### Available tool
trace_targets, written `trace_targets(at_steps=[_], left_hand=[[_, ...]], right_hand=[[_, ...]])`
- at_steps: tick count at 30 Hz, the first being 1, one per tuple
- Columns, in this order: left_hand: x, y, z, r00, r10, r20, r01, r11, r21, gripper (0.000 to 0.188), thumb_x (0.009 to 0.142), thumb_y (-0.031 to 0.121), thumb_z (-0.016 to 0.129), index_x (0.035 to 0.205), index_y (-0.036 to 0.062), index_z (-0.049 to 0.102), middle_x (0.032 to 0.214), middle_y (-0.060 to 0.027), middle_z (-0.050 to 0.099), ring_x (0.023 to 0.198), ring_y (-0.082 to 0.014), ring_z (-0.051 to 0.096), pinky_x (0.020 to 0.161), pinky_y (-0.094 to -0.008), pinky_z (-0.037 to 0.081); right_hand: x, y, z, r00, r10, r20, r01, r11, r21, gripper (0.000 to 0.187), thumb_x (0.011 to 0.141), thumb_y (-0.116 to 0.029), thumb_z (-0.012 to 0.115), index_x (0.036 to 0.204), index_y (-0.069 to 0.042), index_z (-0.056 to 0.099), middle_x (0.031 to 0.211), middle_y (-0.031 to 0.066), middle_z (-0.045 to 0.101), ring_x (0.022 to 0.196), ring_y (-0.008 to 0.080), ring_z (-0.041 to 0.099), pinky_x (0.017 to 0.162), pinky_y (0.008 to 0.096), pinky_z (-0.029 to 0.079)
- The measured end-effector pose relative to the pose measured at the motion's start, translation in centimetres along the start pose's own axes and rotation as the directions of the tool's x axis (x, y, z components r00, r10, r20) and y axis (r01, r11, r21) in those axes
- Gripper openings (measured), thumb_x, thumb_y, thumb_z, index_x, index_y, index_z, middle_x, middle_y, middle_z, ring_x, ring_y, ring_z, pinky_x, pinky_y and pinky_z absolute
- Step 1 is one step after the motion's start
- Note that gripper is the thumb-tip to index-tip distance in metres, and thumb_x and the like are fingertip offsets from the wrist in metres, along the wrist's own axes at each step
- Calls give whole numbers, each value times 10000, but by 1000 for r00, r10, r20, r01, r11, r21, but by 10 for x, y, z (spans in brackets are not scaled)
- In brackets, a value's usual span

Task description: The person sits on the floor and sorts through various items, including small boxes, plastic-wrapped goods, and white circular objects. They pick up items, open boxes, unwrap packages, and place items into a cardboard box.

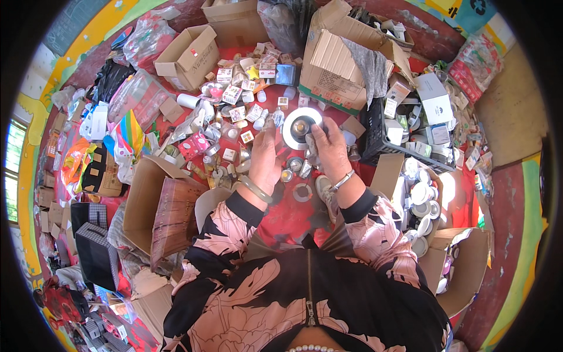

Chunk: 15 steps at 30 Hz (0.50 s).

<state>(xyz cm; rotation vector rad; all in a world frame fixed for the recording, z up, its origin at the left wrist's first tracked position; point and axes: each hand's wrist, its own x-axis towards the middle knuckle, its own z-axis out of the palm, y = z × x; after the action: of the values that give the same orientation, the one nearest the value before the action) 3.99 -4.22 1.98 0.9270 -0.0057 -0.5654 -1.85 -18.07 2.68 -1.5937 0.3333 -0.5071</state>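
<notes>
A round recessed downlight [301, 127], with a bright white rim and a bronze-coloured centre, is held up in front of me. My right hand [330, 150] grips its right edge, fingers closed, with a crumpled greyish cloth [312, 154] bunched under them. Just left of the light is my left hand [267, 159], upright with its fingers stretched out and the thumb apart; I see nothing held in it. Below the hands, several small lamp parts [287, 175] and a flat pale ring [302, 192] lie on the red floor covering [287, 220].
Small boxes [232, 94] and bottles are heaped ahead. A black crate [375, 132] of boxed goods stands right, beside a carton of white round fixtures [421, 192]. An open cardboard box [143, 205] is at left, and a large carton [337, 73] stands at the back.
</notes>
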Motion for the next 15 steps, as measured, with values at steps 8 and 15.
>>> trace_targets(at_steps=[8,15], left_hand=[[-1,6,11,937,-178,299,295,864,-409,454,875,483,495,1110,98,545,1040,-52,600,950,-208,573,813,-382,453],[2,4,2,961,-148,232,244,849,-469,274,879,279,552,1044,60,563,1005,-84,628,920,-215,606,823,-368,477]], right_hand=[[-5,-3,3,951,138,278,-204,953,225,209,890,-151,560,1058,-27,543,769,10,554,589,65,505,504,211,435],[-5,-14,4,920,224,321,-291,940,177,219,891,-124,548,1094,-43,550,723,9,572,495,56,482,383,203,392]])
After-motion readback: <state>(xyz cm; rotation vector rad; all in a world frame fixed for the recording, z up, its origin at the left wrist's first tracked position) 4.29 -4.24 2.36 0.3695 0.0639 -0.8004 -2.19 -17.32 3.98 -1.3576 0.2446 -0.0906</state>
